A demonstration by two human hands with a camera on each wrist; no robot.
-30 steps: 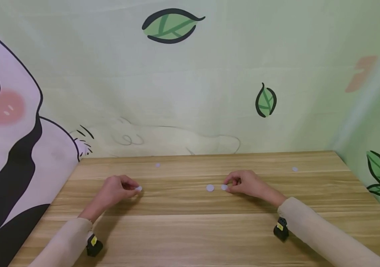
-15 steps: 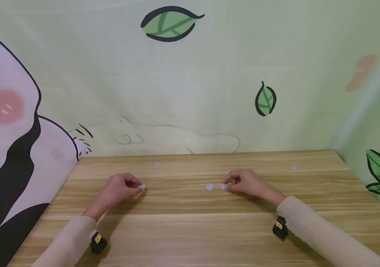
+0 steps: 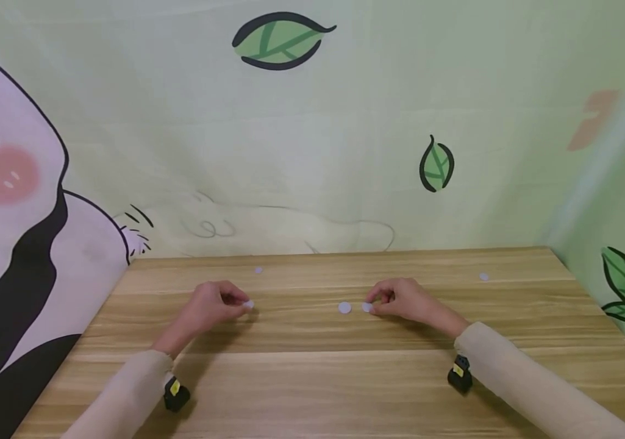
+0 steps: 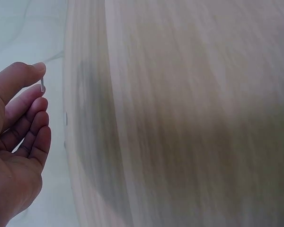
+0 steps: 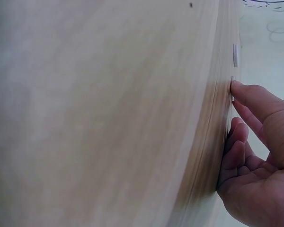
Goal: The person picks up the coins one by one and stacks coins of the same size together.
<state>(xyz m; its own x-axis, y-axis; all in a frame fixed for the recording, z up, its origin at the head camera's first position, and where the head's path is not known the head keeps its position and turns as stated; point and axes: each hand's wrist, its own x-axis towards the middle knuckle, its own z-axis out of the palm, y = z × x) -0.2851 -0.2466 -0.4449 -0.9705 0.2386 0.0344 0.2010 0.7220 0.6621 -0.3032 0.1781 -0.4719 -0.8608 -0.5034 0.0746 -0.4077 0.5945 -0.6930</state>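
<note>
My left hand (image 3: 216, 305) hovers just over the wooden table (image 3: 312, 378), left of centre. It pinches a small white disc (image 3: 249, 303) between thumb and forefinger; the left wrist view shows that disc (image 4: 42, 86) edge-on at the fingertips (image 4: 37, 70). My right hand (image 3: 402, 300) rests on the table right of centre with its fingers curled. Its fingertips hold a second white disc (image 3: 367, 308) down on the wood, seen as a thin sliver (image 5: 232, 90) in the right wrist view. A third disc (image 3: 344, 308) lies flat just to the left of that one.
Two more white discs lie near the table's far edge, one at the back left (image 3: 258, 269) and one at the back right (image 3: 483, 277). A printed cloth backdrop (image 3: 312, 152) closes off the back and both sides of the table.
My left hand has carried its disc to the right, toward the middle of the table. The right hand and the two discs by it have stayed put.
</note>
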